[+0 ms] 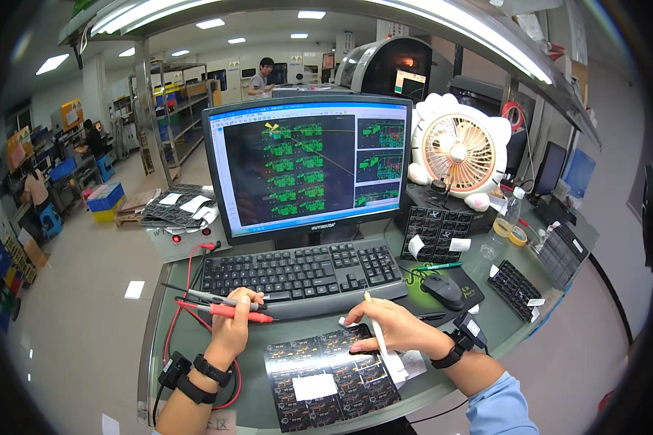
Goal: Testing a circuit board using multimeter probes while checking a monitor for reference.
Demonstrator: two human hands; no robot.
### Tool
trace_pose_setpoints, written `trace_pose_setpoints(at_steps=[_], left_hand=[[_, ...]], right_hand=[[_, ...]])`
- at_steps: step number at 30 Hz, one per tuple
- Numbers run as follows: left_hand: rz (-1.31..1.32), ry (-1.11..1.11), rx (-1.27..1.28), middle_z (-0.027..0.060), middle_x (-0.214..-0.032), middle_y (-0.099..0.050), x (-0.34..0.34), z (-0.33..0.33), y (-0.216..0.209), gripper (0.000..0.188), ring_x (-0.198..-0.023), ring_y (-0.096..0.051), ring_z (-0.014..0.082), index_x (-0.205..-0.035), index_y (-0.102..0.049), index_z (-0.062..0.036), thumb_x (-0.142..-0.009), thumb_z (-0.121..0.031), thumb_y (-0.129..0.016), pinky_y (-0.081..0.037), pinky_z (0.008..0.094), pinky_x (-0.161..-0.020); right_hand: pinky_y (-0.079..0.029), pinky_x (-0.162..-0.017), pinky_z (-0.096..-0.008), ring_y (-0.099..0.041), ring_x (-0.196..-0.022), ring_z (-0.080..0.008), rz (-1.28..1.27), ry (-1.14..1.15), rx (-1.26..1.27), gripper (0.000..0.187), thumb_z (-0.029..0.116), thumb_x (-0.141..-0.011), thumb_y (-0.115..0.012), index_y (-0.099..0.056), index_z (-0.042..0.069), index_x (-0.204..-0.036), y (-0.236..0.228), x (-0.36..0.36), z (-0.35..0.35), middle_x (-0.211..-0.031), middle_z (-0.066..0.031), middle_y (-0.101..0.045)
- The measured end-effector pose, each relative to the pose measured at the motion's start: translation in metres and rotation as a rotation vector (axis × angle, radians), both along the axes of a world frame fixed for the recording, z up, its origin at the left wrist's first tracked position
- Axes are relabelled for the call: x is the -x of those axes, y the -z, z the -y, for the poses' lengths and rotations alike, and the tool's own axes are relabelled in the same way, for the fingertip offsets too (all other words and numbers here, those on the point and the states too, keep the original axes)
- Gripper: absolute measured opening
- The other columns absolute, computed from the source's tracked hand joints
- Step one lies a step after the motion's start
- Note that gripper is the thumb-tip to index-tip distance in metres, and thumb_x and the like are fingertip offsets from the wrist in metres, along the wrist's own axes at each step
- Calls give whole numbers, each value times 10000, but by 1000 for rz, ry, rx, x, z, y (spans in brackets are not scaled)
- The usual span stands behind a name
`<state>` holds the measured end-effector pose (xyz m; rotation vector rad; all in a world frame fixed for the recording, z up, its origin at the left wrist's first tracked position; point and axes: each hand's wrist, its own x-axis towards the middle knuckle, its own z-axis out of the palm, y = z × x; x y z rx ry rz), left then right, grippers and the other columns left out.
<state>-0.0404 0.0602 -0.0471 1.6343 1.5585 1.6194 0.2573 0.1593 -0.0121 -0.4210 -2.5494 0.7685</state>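
My left hand (230,330) is closed round a red test probe (225,310) and a grey-and-black test probe (209,296), just in front of the keyboard. Both probes lie roughly crosswise, the red one's tip pointing right. A slim white pen-like stick (376,326) is held in my right hand (399,330), whose fingertips are over the upper right part of a black circuit board panel (355,377). The panel lies on the desk between my forearms, with a white label on it and a bright glare across it. Whether my fingertips touch it, I cannot tell.
The keyboard (297,272) stands below a monitor (297,174) showing a green board layout. Right of it are a mouse (442,290), a green pen (440,266), more board panels (437,230), a plastic bottle (506,217) and a fan (458,148). Red cable (173,326) loops at left.
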Motion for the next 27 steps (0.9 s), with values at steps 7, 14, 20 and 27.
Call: trace_pose_setpoints(at_steps=[7,14,20,27], left_hand=[[-64,-34,140,128,-938,-634,4,1,5,428,-965,-605,232,-869,-589,4,-986,-285,-296,-451,350,-878],[116,16,25,130,-927,-639,1,1,1,453,-985,-614,245,-876,-585,4,-998,-295,-268,-454,349,-900],[268,102,-22,134,-908,-630,1,4,-4,465,-1004,-620,251,-878,-550,6,-995,-327,-248,-455,377,-908],[541,237,-6,148,-791,-633,-6,15,-26,526,-814,-664,292,-860,-535,-20,-955,-444,-238,-505,408,-797]], right_hand=[[-479,-832,-344,-601,-948,-247,-11,-19,165,316,220,-818,-725,-577,56,-1044,0,2,-1,-980,-82,-627],[-491,-803,-328,-613,-904,-228,-49,-19,208,269,167,-826,-715,-584,44,-1025,4,1,-5,-967,-85,-624],[-489,-807,-326,-602,-894,-217,-103,-10,164,263,134,-807,-733,-595,44,-1011,-2,-1,-4,-939,-77,-614],[-478,-829,-317,-601,-902,-213,-126,-14,288,260,125,-805,-732,-604,31,-1011,1,-3,-5,-959,-70,-628]])
